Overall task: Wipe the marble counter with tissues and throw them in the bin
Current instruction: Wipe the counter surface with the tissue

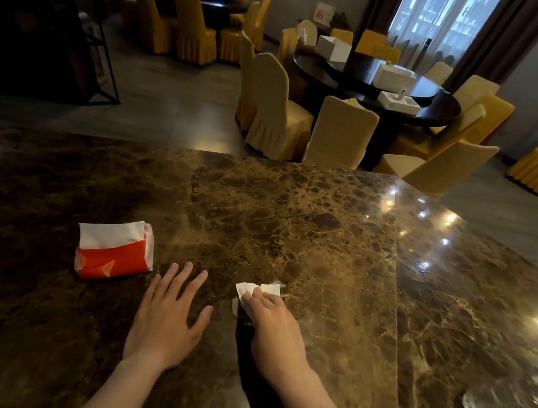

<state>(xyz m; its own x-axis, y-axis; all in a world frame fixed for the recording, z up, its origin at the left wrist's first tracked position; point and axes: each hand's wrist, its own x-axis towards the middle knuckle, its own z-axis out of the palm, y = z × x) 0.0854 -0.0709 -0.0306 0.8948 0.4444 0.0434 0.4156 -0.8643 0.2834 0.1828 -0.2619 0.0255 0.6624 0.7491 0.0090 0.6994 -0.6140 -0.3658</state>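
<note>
Right hand (274, 327) presses crumpled white tissue (257, 291) on brown marble counter (292, 225), apparently gripping it; left hand (164, 320) flat, released; red tissue pack (113, 249) just beyond.

Dark round tables (365, 78), yellow-covered chairs (340, 131) — perhaps boxes (393, 77)

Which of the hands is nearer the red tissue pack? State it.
Left. The left hand lies flat just beside the red tissue pack; the right hand sits farther away, pressing a tissue.
</note>
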